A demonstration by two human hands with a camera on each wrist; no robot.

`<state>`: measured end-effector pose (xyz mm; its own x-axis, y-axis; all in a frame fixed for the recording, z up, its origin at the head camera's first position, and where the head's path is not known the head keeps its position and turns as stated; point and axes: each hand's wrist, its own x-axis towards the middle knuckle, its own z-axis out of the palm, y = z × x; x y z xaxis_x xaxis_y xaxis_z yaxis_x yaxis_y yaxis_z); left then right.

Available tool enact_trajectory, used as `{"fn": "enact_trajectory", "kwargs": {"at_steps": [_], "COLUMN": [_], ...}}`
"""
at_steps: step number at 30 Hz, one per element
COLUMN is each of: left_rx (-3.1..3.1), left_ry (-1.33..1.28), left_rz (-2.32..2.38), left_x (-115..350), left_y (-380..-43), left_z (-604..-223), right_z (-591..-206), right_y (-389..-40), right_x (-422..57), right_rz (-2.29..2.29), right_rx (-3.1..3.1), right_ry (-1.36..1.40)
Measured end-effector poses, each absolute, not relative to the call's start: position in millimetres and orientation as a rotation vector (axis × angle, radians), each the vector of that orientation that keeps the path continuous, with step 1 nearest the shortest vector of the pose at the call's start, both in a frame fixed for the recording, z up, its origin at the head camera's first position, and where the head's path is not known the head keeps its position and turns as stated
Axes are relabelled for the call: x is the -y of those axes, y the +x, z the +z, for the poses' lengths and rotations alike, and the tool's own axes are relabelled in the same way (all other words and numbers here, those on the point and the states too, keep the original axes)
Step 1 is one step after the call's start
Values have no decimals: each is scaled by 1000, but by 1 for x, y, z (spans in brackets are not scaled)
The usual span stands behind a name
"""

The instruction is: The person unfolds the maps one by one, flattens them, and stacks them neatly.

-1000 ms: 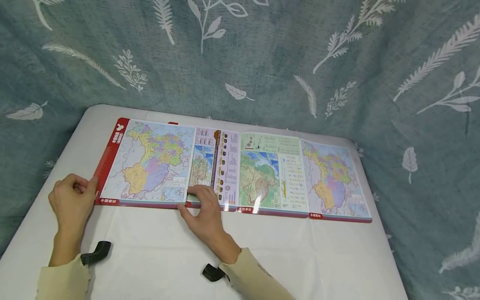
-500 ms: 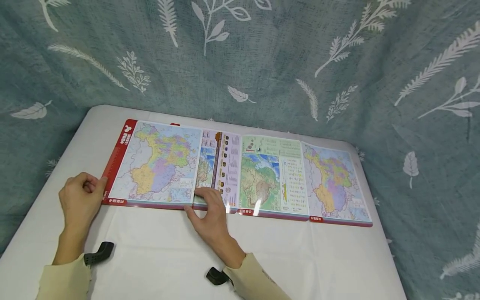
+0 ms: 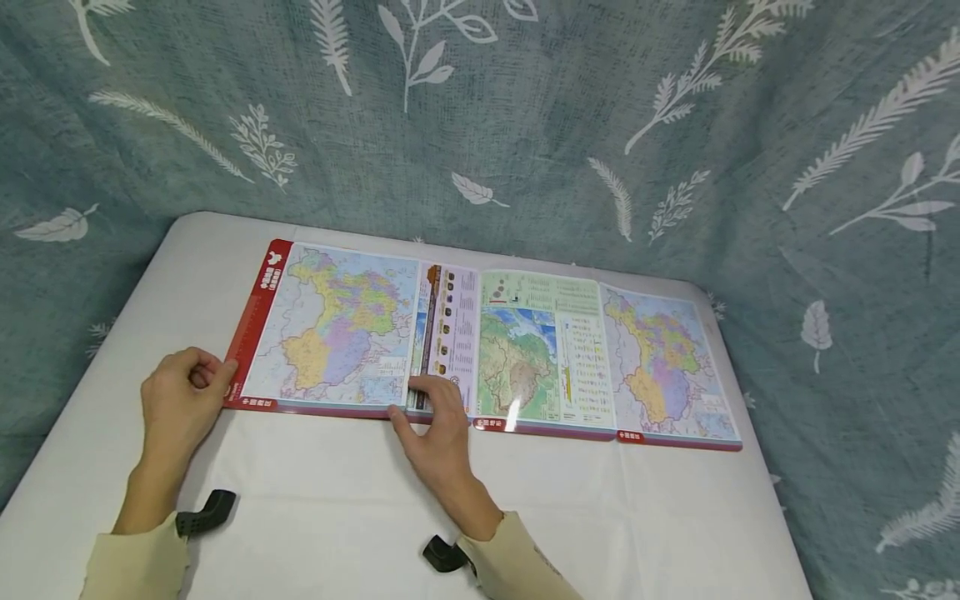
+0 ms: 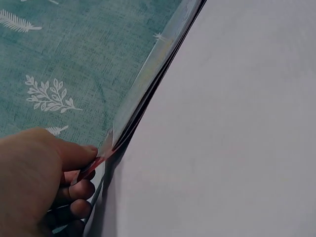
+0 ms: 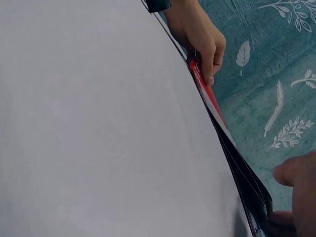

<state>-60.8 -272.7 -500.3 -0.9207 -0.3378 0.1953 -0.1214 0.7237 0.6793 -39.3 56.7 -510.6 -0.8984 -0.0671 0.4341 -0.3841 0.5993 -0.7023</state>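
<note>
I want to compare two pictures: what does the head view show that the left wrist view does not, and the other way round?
Only the head view shows the right hand, the beige right sleeve and the printed green relief panel.

Only the left wrist view shows the left hand with several fingertips curled below its thumb, and the folding map almost edge-on, its layers parted by a dark gap.

Both show that hand pinching the map's red end, the white tablecloth and the teal curtain with white leaves.

Beige left sleeve (image 3: 135,565); beige right sleeve (image 3: 517,562), blurry dark print. Black bent left wrist piece (image 3: 207,512), black right wrist piece (image 3: 444,554).
</note>
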Motion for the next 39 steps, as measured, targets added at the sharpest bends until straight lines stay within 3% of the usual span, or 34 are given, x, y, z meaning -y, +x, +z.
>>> {"fn": "enact_trajectory", "kwargs": {"at_steps": [39], "left_rx": [2660], "left_ry": [31], "left_rz": [-1152], "left_x": [222], "left_y": [-63], "left_z": [-503], "right_z": [-506], "right_y": [-30], "right_x": [-112], "right_rz": [1160], "right_rx": [2465], "right_ry": [143]}}
